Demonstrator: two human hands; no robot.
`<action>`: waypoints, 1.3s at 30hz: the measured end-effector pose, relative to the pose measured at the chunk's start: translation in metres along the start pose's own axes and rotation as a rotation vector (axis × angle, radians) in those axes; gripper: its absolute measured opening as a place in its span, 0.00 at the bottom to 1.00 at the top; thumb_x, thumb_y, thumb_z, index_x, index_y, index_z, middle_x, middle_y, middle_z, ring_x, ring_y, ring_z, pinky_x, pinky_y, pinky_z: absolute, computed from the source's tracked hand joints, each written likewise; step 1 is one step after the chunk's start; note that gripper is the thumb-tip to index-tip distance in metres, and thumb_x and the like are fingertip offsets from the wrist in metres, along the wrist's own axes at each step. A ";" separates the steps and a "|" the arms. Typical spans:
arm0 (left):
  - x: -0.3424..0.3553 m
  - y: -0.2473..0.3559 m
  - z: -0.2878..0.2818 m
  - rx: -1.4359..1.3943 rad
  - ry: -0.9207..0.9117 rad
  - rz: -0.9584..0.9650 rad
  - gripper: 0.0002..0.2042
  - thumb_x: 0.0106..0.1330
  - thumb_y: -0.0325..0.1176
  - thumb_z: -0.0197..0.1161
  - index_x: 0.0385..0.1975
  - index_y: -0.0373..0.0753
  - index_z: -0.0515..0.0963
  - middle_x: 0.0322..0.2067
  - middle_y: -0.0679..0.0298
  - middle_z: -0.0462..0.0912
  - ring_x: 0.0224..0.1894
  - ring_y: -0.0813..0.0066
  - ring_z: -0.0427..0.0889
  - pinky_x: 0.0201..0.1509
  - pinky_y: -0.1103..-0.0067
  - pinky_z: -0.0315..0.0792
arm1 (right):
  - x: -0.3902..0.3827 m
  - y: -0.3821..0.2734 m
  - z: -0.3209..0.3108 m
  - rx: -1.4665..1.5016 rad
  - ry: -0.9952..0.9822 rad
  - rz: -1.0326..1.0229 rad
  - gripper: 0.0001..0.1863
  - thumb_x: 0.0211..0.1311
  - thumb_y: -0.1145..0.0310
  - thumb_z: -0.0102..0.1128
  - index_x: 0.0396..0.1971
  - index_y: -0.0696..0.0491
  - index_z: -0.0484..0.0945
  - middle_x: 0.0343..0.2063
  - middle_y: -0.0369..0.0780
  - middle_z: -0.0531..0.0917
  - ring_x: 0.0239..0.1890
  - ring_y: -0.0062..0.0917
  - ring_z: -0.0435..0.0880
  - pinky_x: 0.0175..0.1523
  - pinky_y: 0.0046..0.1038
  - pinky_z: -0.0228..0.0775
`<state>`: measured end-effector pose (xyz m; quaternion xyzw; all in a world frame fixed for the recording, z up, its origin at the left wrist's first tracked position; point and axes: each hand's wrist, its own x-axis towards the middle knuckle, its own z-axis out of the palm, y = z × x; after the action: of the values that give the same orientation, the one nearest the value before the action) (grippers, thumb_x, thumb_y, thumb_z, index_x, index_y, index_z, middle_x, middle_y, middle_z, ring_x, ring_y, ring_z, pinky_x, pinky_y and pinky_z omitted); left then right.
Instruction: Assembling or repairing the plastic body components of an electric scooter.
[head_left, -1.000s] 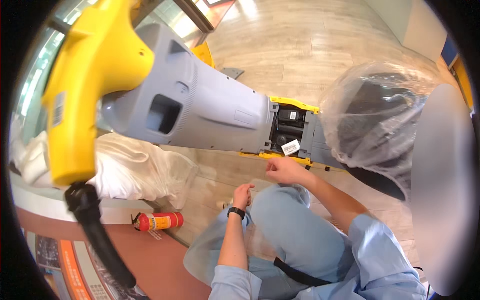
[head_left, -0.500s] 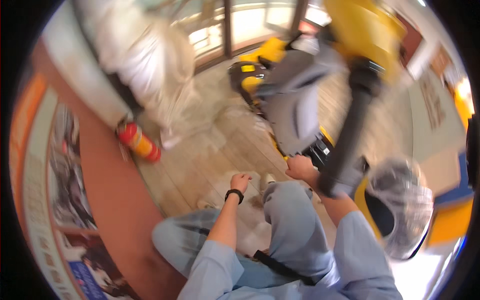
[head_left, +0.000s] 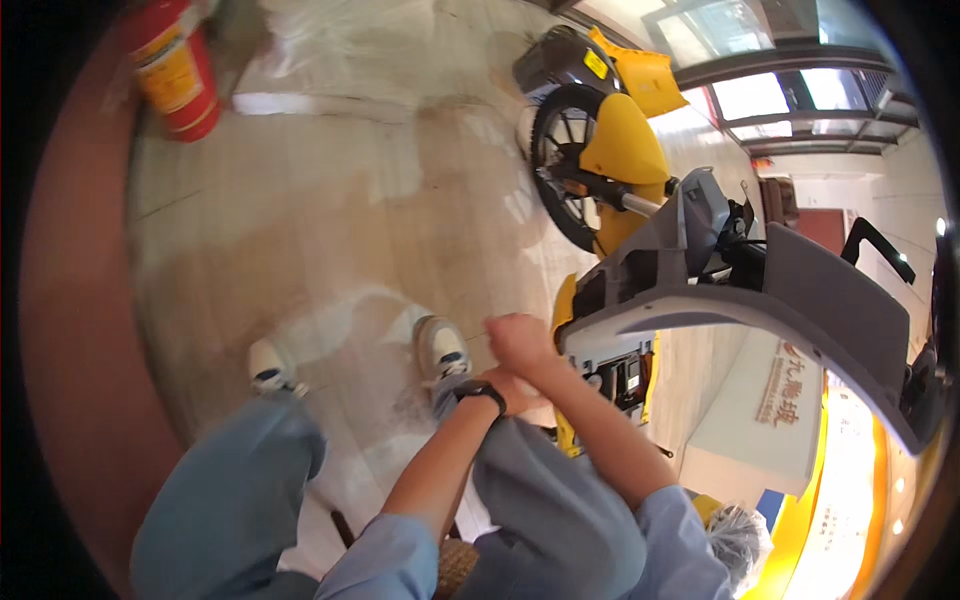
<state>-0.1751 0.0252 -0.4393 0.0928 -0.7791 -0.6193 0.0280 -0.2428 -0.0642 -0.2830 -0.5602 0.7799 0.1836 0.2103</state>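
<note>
Head view: seated person in light-blue trousers and light-blue sleeves, both forearms extended toward a yellow-and-grey electric scooter [head_left: 700,250] tipped on its side on the pale wooden floor [head_left: 330,230]. The right hand [head_left: 518,338] is closed into a loose fist just beside the edge of the grey plastic underside panel [head_left: 800,300]; whether it pinches a small part cannot be told. The left hand [head_left: 515,385], wearing a black wristwatch [head_left: 482,392], lies just under the right hand, above the knee; its fingers are hidden, so its grip cannot be told. The exposed battery compartment [head_left: 625,375] sits just right of both hands. The spoked front wheel [head_left: 565,165] points away from the person. A red fire extinguisher [head_left: 180,70] lies well apart at upper left.

Hazard, as a judgement: the scooter looks propped, not secured; a pull on the panel could shift it toward the white shoes [head_left: 440,350] or trap fingers at the panel edge.
</note>
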 end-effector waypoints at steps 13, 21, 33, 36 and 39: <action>0.110 0.029 -0.097 -1.011 -0.006 -0.276 0.20 0.65 0.38 0.61 0.54 0.36 0.73 0.35 0.64 0.83 0.41 0.84 0.76 0.46 0.82 0.69 | -0.059 0.053 0.012 1.447 0.073 0.281 0.14 0.61 0.67 0.58 0.20 0.54 0.66 0.15 0.31 0.66 0.19 0.16 0.64 0.25 0.21 0.56; 0.133 0.054 -0.106 -1.374 -0.020 -0.325 0.20 0.69 0.39 0.57 0.55 0.34 0.67 0.27 0.66 0.81 0.32 0.86 0.78 0.36 0.89 0.71 | -0.056 0.058 0.078 2.991 0.215 0.684 0.13 0.61 0.57 0.58 0.40 0.47 0.72 0.27 0.29 0.68 0.30 0.17 0.66 0.37 0.23 0.59; 0.154 0.039 -0.137 -1.277 -0.248 -0.479 0.18 0.68 0.45 0.53 0.45 0.35 0.70 0.27 0.62 0.79 0.28 0.78 0.77 0.29 0.81 0.70 | -0.037 0.055 0.094 3.166 0.539 0.292 0.26 0.55 0.60 0.64 0.56 0.40 0.71 0.32 0.27 0.72 0.31 0.15 0.65 0.39 0.22 0.56; 0.168 0.058 -0.138 -0.787 -0.121 -0.360 0.19 0.67 0.49 0.52 0.43 0.37 0.71 0.30 0.56 0.75 0.29 0.68 0.76 0.34 0.75 0.70 | -0.036 0.056 0.088 3.212 0.605 0.288 0.29 0.56 0.67 0.64 0.59 0.41 0.69 0.31 0.27 0.72 0.31 0.15 0.65 0.38 0.21 0.56; 0.178 0.056 -0.147 -0.418 -0.189 -0.051 0.12 0.66 0.40 0.51 0.40 0.39 0.72 0.35 0.48 0.71 0.29 0.57 0.76 0.37 0.70 0.72 | -0.038 0.059 0.090 3.267 0.646 0.348 0.15 0.54 0.65 0.67 0.34 0.54 0.70 0.26 0.32 0.67 0.31 0.16 0.65 0.39 0.20 0.60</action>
<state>-0.3326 -0.1354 -0.3633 0.0460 -0.6304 -0.7738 -0.0423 -0.2768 0.0307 -0.3358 -0.3073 -0.1959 0.8616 -0.3533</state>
